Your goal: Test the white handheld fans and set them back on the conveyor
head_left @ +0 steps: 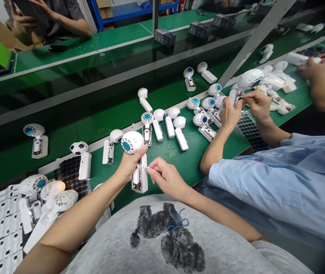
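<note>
Your left hand (129, 165) wraps the open-backed handheld fan (136, 160) above the green bench (179, 160), while your right hand (165, 177) pinches a tiny part (148, 168) at its handle, liable to slip if pinched loosely.

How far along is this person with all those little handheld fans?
Several fans with closed white handles lie on the green bench, so those look done. In hand: the left hand grips a fan whose handle is open, while the right hand brings a small white piece to it. Other open-handled fans nearby still seem to wait.
</note>
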A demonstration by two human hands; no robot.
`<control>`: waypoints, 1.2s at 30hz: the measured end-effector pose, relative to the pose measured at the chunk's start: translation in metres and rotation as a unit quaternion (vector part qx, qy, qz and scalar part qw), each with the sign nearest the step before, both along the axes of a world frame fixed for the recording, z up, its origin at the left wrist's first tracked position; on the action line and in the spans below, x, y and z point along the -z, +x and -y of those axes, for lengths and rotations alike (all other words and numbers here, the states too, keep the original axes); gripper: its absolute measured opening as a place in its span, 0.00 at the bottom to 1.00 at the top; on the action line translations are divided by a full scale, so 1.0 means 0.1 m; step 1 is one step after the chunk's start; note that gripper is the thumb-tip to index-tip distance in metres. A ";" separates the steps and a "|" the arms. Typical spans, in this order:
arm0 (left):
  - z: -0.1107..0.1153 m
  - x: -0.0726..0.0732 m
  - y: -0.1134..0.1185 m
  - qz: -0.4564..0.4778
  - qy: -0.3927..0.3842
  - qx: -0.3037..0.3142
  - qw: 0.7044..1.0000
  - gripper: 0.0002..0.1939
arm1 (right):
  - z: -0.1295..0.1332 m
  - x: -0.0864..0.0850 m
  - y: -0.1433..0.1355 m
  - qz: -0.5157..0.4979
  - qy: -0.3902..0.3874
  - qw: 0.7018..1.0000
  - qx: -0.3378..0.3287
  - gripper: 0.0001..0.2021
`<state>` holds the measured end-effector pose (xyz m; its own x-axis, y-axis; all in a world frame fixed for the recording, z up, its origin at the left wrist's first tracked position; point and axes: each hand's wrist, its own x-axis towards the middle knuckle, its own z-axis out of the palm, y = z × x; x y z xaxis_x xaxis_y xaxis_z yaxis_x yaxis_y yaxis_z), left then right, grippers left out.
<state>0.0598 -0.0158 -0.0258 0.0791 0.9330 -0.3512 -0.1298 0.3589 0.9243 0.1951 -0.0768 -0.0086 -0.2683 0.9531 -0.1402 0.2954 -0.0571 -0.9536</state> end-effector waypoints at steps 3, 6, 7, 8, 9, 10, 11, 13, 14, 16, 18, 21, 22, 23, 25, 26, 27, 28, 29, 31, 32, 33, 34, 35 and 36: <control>-0.01 -0.04 0.00 -0.025 0.019 0.024 0.999 0.17 | 0.00 0.02 0.00 0.010 0.003 1.000 0.002 0.04; 0.00 -0.05 -0.01 -0.041 -0.007 0.081 0.996 0.19 | -0.01 0.07 0.01 0.001 -0.011 1.000 -0.004 0.05; 0.00 -0.05 -0.01 -0.027 -0.029 0.099 0.994 0.19 | -0.02 0.09 0.02 -0.005 -0.024 1.000 -0.006 0.05; 0.01 -0.04 -0.02 -0.006 -0.054 0.111 0.992 0.21 | -0.02 0.12 0.02 -0.010 -0.039 0.999 -0.008 0.05; 0.02 -0.04 -0.02 0.019 -0.077 0.118 0.990 0.23 | -0.02 0.15 0.03 -0.013 -0.053 0.998 -0.008 0.06; 0.04 -0.03 -0.01 0.040 -0.098 0.121 0.987 0.25 | -0.02 0.18 0.03 -0.014 -0.063 0.998 -0.009 0.06; 0.05 -0.02 -0.01 0.053 -0.115 0.122 0.984 0.27 | -0.01 0.21 0.03 -0.014 -0.070 0.997 -0.010 0.06; 0.07 -0.01 0.00 0.054 -0.142 0.121 0.981 0.29 | 0.00 0.24 0.03 -0.018 -0.078 0.997 -0.016 0.06; 0.07 0.00 0.01 0.051 -0.151 0.121 0.980 0.29 | 0.00 0.25 0.04 -0.022 -0.081 0.996 -0.017 0.06; 0.08 0.01 0.02 0.049 -0.155 0.118 0.980 0.28 | 0.00 0.26 0.04 -0.027 -0.088 0.996 -0.016 0.06; 0.09 0.02 0.04 0.051 -0.146 0.114 0.981 0.28 | 0.01 0.26 0.05 -0.036 -0.094 0.995 -0.010 0.06; 0.10 0.02 0.06 0.050 -0.133 0.116 0.983 0.27 | 0.02 0.28 0.07 -0.056 -0.101 0.993 -0.002 0.06; 0.10 0.02 0.07 0.047 -0.132 0.121 0.983 0.27 | 0.03 0.29 0.08 -0.064 -0.106 0.992 -0.001 0.06; 0.11 0.01 0.08 0.042 -0.130 0.125 0.983 0.27 | 0.04 0.30 0.08 -0.071 -0.111 0.991 -0.001 0.06; 0.12 0.01 0.11 0.027 -0.122 0.129 0.984 0.25 | 0.05 0.33 0.09 -0.085 -0.121 0.989 -0.002 0.06; 0.13 0.02 0.12 0.014 -0.111 0.133 0.985 0.24 | 0.05 0.34 0.10 -0.094 -0.128 0.987 -0.001 0.06; 0.14 0.03 0.13 -0.004 -0.096 0.138 0.986 0.22 | 0.06 0.35 0.11 -0.105 -0.134 0.985 0.002 0.06; 0.14 0.04 0.14 -0.024 -0.079 0.147 0.986 0.21 | 0.06 0.36 0.12 -0.115 -0.139 0.983 0.005 0.06; 0.15 0.06 0.15 -0.045 -0.063 0.157 0.985 0.20 | 0.07 0.36 0.14 -0.125 -0.146 0.981 0.007 0.06; 0.18 0.10 0.18 -0.077 -0.046 0.181 0.979 0.18 | 0.12 0.34 0.21 -0.131 -0.162 0.978 0.008 0.07; 0.20 0.12 0.20 -0.086 -0.046 0.191 0.977 0.16 | 0.15 0.33 0.25 -0.127 -0.171 0.977 0.007 0.08; 0.22 0.13 0.22 -0.090 -0.048 0.199 0.975 0.15 | 0.18 0.31 0.30 -0.123 -0.181 0.976 0.006 0.09; 0.25 0.14 0.25 -0.092 -0.050 0.208 0.972 0.13 | 0.23 0.29 0.35 -0.120 -0.189 0.975 0.006 0.10; 0.28 0.14 0.29 -0.092 -0.050 0.219 0.970 0.12 | 0.27 0.28 0.39 -0.119 -0.195 0.974 0.008 0.11; 0.32 0.13 0.33 -0.092 -0.047 0.231 0.968 0.12 | 0.32 0.27 0.43 -0.119 -0.198 0.973 0.011 0.13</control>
